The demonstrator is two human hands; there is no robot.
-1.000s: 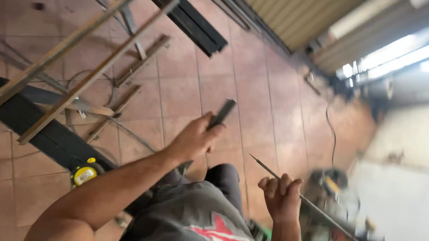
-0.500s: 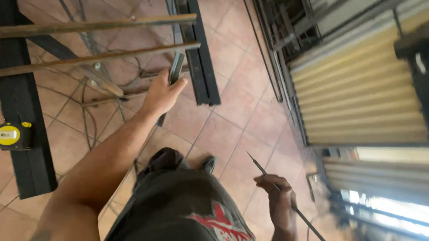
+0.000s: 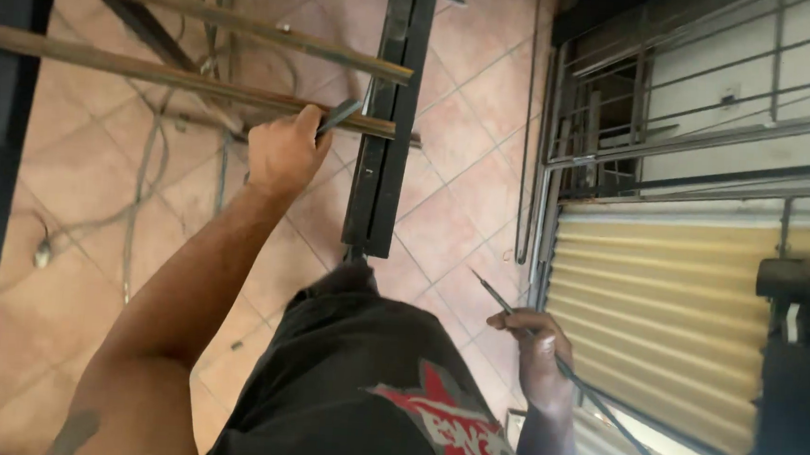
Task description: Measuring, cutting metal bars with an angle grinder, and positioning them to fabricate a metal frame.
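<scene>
The person's left hand [image 3: 283, 153] is clamping a short dark metal piece [image 3: 339, 118] at 11 o'clock against 2 rusty bars [image 3: 152, 70], seemingly steadying it there, while the right hand [image 3: 537, 343] at 4 o'clock is gripping a thin rod [image 3: 591, 398] clear of the work.

Beneath me, a floor of reddish-brown square tiles [image 3: 453, 212] carries loose grey cables [image 3: 141, 183]. To my right stands a metal window grille of grey bars [image 3: 702, 115] above a yellow corrugated roller shutter [image 3: 653, 308], daylit.
</scene>
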